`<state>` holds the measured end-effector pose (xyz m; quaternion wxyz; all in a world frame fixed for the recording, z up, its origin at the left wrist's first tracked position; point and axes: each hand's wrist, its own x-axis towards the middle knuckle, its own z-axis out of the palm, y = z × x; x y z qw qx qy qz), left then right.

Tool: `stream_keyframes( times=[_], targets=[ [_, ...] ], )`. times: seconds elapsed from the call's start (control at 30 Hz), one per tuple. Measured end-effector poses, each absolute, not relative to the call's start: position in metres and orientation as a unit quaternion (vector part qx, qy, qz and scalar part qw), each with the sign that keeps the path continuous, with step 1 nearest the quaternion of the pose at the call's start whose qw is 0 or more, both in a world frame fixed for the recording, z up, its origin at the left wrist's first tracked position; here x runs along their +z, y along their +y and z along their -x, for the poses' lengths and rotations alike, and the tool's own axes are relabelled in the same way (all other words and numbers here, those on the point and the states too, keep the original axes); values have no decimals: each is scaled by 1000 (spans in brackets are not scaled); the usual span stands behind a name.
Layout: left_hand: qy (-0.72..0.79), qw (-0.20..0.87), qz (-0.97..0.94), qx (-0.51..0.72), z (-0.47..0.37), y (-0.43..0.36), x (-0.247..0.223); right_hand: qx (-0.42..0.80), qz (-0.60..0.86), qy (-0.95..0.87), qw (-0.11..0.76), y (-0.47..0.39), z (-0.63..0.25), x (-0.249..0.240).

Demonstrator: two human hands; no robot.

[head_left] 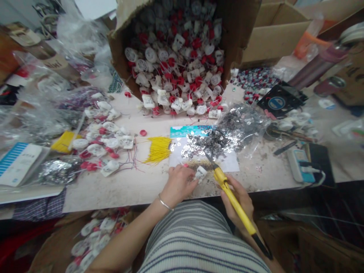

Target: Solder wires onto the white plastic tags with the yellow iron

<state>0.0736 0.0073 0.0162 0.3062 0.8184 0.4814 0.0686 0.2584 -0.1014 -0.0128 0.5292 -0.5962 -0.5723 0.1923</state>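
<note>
At the table's front edge, my left hand (pixel 181 183) has its fingers closed round a small white plastic part (pixel 200 173) with a bit of red beside it. My right hand (pixel 238 199) grips a yellow soldering iron (pixel 231 197), its dark tip pointing up and left into a pile of small shiny metal pieces (pixel 214 141). Those pieces lie on a white and teal sheet (pixel 231 162). Left of the sheet is a bundle of yellow wires (pixel 159 149). White parts with red pieces and thin wires (pixel 112 142) are heaped further left.
A tipped cardboard box (pixel 121 49) full of white and red parts stands behind the sheet. On the right are a black fan (pixel 277 101), a power socket block (pixel 300 165) and a tumbler (pixel 315 66). Plastic bags (pixel 57 106) crowd the left.
</note>
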Motion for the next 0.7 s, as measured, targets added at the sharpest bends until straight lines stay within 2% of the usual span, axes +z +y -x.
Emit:
stream_keyframes(
  times=[0.13, 0.3, 0.57, 0.7],
  targets=[
    [414, 291, -855, 111, -58, 14, 17, 150, 556, -624, 529, -63, -246, -25],
    [341, 335, -876, 63, -52, 26, 15, 149, 524, -665, 511, -40, -242, -43],
    [454, 376, -807, 25, -77, 36, -4, 186, 554, -645, 492, -75, -275, -21],
    [504, 331, -798, 2, -89, 38, -8, 181, 557, -673, 452, -90, -286, -9]
  ],
)
